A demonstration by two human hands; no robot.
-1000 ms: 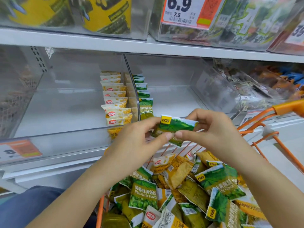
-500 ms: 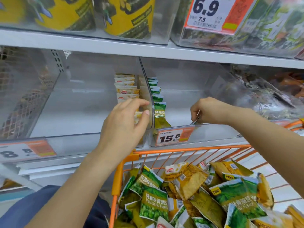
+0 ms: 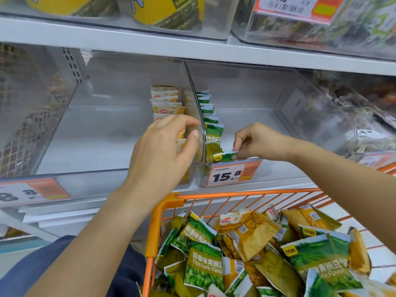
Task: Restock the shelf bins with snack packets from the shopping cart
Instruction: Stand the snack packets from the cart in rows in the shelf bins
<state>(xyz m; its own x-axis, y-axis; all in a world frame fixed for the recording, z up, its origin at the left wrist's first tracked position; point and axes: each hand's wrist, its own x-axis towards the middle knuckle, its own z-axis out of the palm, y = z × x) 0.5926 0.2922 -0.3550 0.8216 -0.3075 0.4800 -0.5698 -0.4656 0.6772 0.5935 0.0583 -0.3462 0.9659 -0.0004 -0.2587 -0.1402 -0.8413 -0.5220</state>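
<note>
My right hand [image 3: 257, 141] pinches a green pea packet [image 3: 224, 156] and holds it at the front of the right clear bin [image 3: 235, 179], just behind the 15.8 price tag [image 3: 232, 173]. A row of green packets [image 3: 211, 123] stands along that bin's left wall. My left hand [image 3: 165, 151] hovers with relaxed fingers over the front of the left clear bin [image 3: 96, 181], in front of a row of yellow packets [image 3: 166, 101], and holds nothing. Below, the orange shopping cart [image 3: 167, 202] holds several green and yellow packets [image 3: 246, 243].
An upper shelf [image 3: 128, 41] carries yellow tubs and a bin with an orange price tag. A bin of other snacks [image 3: 353, 125] stands to the right. A mesh-sided bin [image 3: 25, 116] sits at the left. Another price tag [image 3: 32, 191] hangs at lower left.
The green packet went from both hands above the cart into the right bin with my right hand. My left hand let go and rose in front of the left bin.
</note>
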